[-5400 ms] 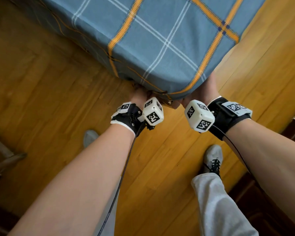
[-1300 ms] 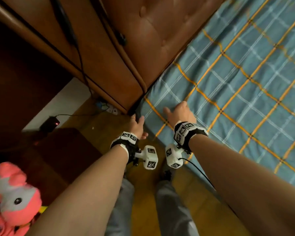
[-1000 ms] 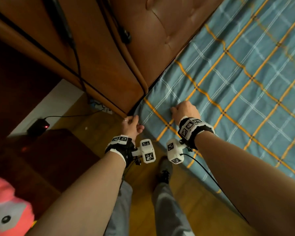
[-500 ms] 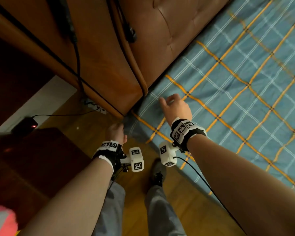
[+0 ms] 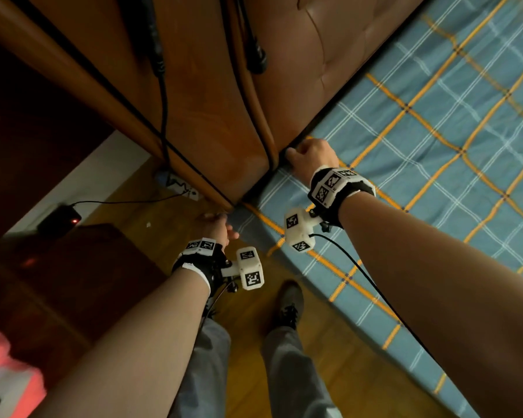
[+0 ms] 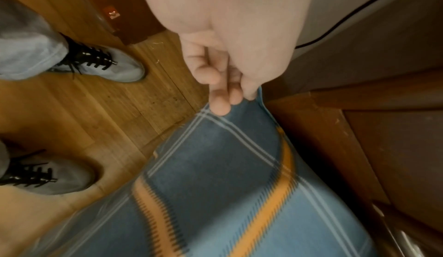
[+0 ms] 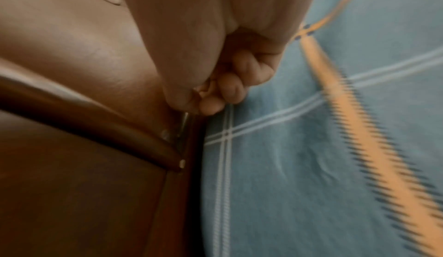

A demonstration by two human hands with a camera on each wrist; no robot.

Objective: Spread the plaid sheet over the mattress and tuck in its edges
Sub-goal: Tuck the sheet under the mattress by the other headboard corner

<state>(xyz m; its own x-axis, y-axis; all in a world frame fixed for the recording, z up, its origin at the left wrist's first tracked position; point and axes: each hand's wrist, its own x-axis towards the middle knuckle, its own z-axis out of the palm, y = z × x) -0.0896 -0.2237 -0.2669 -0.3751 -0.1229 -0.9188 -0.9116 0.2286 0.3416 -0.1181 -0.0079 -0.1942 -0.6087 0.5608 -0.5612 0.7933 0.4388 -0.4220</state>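
Blue plaid sheet (image 6: 215,194): wrist views show left hand (image 6: 230,56) pinching its corner, right hand (image 7: 215,71) curled at headboard (image 7: 79,56).

The blue cotton plaid sheet with orange and white stripes (image 5: 435,164) lies flat over the mattress, filling the head view from 1 to 5 o'clock. Its top edge meets the brown padded headboard (image 5: 329,55) at 12 o'clock. The corner toward 9 o'clock hangs down the mattress side, above the wooden floor (image 5: 248,327), slightly creased.
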